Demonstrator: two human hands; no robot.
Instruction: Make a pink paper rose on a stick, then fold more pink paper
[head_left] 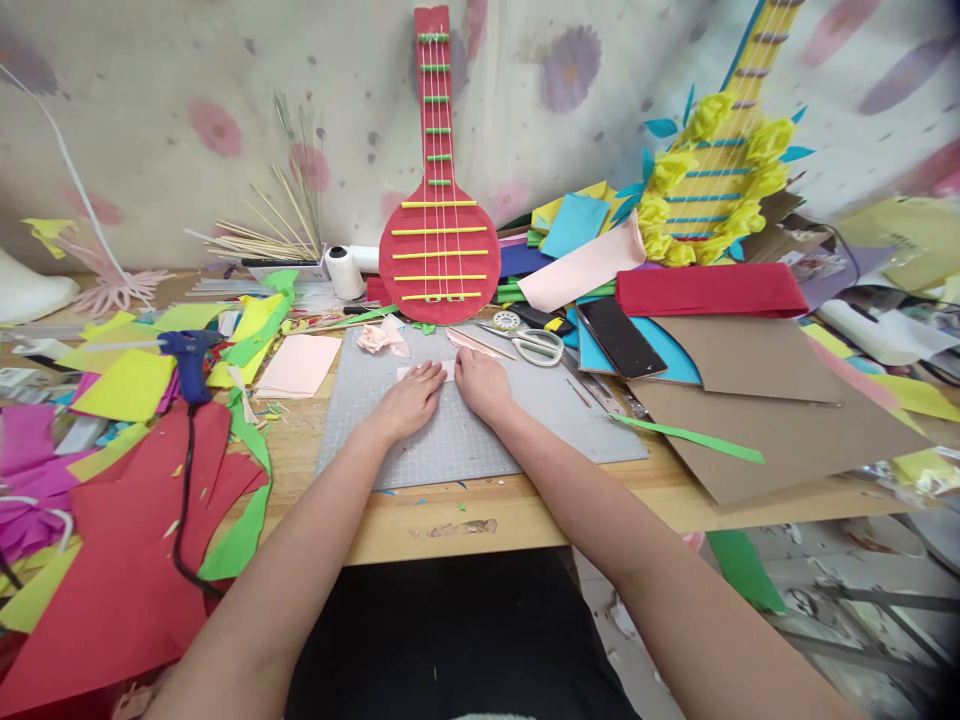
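On the grey cutting mat (360, 430), a small piece of pale pink paper (449, 368) lies mostly under my hands. My left hand (414, 398) rests flat on its left part, fingers stretched out. Curled at the paper's right end are the fingers of my right hand (481, 380), closed on it; the fingertips are partly hidden. Beyond the hands sit a crumpled pink paper flower (373, 338) and a pink strip with a thin stick (484, 343). Scissors (541, 348) lie to the right of my right hand.
A red paper banjo-like model (439, 245) leans against the wall; a yellow one (712, 180) stands right. A blue glue gun (191, 360) and red paper (135, 540) lie left. A phone (621, 338), metal ruler (596, 390) and brown cardboard (772, 430) lie right.
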